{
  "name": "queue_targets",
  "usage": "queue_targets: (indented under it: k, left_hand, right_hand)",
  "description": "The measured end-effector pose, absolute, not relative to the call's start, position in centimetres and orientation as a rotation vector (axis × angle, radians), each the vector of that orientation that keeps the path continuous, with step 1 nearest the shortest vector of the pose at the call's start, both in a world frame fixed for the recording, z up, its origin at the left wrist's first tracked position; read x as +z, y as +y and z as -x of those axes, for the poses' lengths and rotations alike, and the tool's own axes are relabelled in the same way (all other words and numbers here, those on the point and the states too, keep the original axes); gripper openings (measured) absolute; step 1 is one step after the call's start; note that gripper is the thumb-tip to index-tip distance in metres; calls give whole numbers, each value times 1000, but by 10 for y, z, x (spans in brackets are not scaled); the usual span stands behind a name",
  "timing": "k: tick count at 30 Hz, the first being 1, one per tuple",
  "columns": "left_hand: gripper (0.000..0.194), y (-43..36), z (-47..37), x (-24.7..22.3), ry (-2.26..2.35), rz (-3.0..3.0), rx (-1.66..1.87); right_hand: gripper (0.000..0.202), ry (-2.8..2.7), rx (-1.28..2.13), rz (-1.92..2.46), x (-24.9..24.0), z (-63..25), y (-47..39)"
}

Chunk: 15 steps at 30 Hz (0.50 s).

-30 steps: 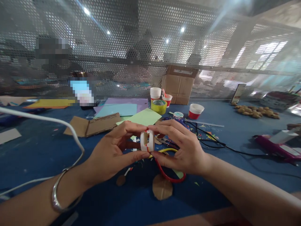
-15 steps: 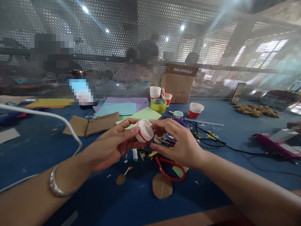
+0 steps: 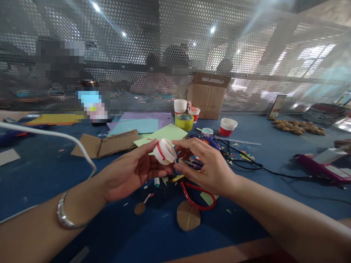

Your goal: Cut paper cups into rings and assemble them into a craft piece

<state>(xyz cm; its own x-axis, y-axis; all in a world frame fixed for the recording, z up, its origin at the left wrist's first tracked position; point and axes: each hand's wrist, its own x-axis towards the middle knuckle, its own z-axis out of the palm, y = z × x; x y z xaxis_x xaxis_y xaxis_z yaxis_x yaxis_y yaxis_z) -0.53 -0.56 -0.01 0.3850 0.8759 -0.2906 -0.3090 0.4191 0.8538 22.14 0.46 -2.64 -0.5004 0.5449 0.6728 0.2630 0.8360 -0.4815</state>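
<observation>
My left hand (image 3: 137, 166) holds a short white paper cup piece (image 3: 165, 152) with a red stripe, which looks cut down. It is tilted, with one end towards the right. My right hand (image 3: 208, 166) is close by on that side, its fingers curved and thumb apart from them; whether the fingertips touch the rim, I cannot tell. Below the hands lie red-handled scissors (image 3: 204, 207), partly hidden by the right hand, and a round cardboard disc (image 3: 188, 217). A smaller cardboard disc (image 3: 139, 208) and a green-tipped marker (image 3: 156, 182) rest to the left.
Folded cardboard (image 3: 117, 142) and coloured paper (image 3: 137, 126) lie behind my left hand. Yellow tape (image 3: 183, 122), a red-and-white paper cup (image 3: 228, 127) and a cardboard box (image 3: 207, 98) stand farther back. A black cable (image 3: 263, 168) runs right; a white cable (image 3: 79, 144) arches at left.
The cup piece has turned in my left hand, showing more of its red stripe, and shifted slightly left. My left fingers have changed their hold; my right hand has barely moved.
</observation>
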Motion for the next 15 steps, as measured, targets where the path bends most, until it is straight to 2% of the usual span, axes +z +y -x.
queue_targets:
  k: [5, 15]
  left_hand:
    - [41, -6, 7, -5, 846, -816, 810]
    - [41, -11, 7, -3, 948, -823, 735]
  right_hand:
    - [36, -2085, 457, 582, -26, -220, 5]
    - [38, -2079, 612, 630, -25, -219, 3]
